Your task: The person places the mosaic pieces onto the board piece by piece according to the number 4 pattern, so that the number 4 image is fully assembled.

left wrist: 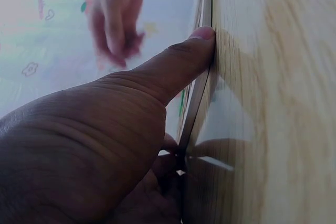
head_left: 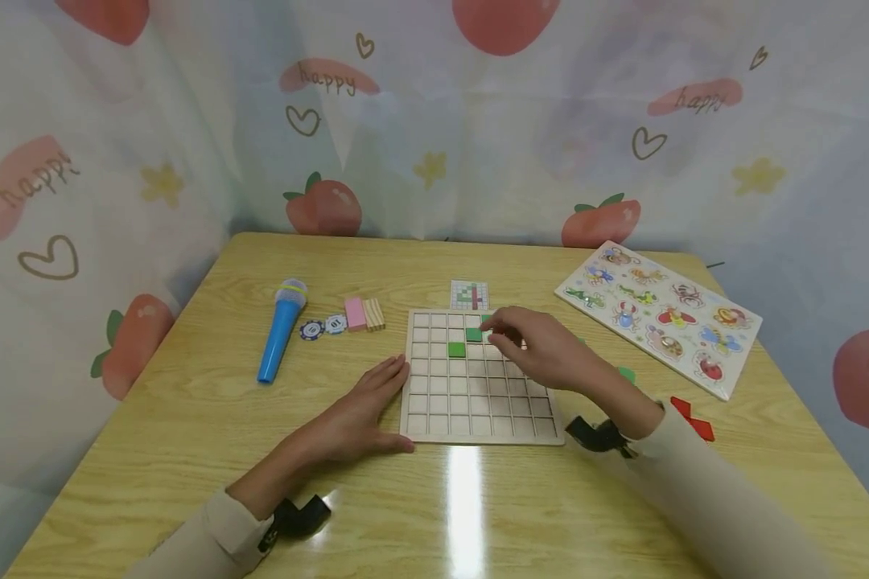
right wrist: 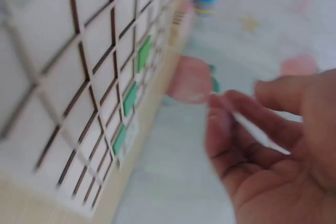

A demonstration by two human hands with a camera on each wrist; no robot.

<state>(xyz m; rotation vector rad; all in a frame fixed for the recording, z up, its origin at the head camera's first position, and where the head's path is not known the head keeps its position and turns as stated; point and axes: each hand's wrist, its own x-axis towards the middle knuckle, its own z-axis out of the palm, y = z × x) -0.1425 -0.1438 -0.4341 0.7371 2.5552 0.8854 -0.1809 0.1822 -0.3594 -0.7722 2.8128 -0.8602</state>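
A wooden grid board point(head_left: 438, 406) lies flat, with green square tiles point(head_left: 457, 350) in three of its cells, stepping up toward the back. My left hand point(head_left: 358, 414) rests along the board's left edge, fingers extended, thumb at the near corner. The left wrist view shows the thumb point(left wrist: 181, 61) against the board's side. Above the board's back right part hovers my right hand point(head_left: 543, 346), fingers loosely bent. Nothing shows between its fingers in the right wrist view, where the three tiles point(right wrist: 130, 98) sit apart from the hand point(right wrist: 262, 156).
Behind the board lies a small pattern card point(head_left: 469, 294). To the left are a blue toy microphone point(head_left: 278, 330), poker chips point(head_left: 335, 324), a pink block point(head_left: 356, 314) and a striped wooden block point(head_left: 373, 314). An insect puzzle board point(head_left: 659, 314) and red pieces point(head_left: 698, 426) lie right.
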